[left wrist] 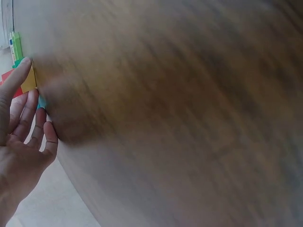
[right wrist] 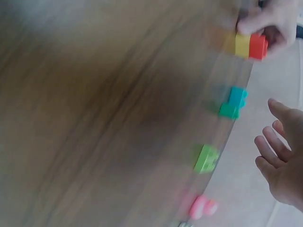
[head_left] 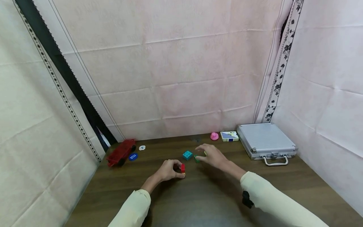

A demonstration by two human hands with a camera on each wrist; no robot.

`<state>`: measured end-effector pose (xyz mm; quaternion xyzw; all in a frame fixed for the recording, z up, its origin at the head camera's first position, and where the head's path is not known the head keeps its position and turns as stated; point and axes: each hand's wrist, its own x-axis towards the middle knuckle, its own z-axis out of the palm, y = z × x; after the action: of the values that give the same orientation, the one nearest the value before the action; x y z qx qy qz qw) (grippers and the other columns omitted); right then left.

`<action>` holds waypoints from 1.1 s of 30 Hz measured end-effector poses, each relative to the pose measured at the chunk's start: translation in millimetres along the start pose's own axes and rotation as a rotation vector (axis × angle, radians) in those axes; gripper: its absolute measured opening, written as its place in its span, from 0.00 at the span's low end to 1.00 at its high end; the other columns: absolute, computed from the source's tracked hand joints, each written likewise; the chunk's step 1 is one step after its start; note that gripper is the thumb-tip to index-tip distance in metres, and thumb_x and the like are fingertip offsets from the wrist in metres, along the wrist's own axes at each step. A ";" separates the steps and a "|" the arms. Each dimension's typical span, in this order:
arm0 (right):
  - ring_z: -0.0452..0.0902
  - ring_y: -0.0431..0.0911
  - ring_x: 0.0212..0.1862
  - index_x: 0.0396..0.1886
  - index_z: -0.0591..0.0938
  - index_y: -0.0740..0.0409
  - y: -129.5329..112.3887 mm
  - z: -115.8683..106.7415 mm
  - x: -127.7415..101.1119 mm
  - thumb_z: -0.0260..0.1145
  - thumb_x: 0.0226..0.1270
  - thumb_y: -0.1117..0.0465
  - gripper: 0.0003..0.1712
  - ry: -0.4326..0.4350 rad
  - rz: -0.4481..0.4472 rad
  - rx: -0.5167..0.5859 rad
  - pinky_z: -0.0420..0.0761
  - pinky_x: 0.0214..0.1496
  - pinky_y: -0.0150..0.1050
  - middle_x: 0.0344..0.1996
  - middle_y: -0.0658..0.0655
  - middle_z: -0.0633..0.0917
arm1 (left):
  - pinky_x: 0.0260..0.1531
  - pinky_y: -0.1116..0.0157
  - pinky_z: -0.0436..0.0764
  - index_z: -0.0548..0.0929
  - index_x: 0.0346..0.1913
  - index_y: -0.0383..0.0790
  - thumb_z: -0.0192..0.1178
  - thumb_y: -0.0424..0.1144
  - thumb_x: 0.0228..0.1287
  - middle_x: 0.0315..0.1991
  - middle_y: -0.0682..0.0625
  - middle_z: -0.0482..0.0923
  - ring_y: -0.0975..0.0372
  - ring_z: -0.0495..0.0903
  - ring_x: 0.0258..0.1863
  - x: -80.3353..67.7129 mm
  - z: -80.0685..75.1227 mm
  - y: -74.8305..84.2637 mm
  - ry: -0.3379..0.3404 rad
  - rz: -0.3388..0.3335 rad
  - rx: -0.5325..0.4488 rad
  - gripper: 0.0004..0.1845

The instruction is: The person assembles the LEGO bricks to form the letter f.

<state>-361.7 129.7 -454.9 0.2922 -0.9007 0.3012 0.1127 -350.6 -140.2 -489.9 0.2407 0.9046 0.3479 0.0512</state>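
My left hand pinches a red toy brick stacked with a yellow brick, thumb on one side and fingertips on the other. Ahead of it on the table sits a teal brick, with a dark green brick close beside it. Over these, my right hand reaches in from the right, its fingers spread and nothing in its grasp. A light green brick stands farther along, mostly covered by the right hand in the head view.
Toward the back are a pink rubber duck, a small picture box and a silver case. On the left are a red toy car, a blue disc and a white piece. Cloth walls surround the table.
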 end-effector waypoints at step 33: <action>0.79 0.52 0.44 0.56 0.86 0.70 70.3 3.1 -11.8 0.76 0.67 0.60 0.23 -0.055 0.108 -0.073 0.81 0.49 0.51 0.45 0.64 0.84 | 0.44 0.61 0.82 0.88 0.50 0.41 0.78 0.40 0.61 0.41 0.52 0.86 0.56 0.83 0.43 -5.9 -8.1 7.4 -0.021 0.012 -0.069 0.16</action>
<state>-394.1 178.8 -495.4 0.2469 -0.9283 0.2655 0.0823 -344.5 -143.1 -479.4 0.2482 0.8900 0.3765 0.0669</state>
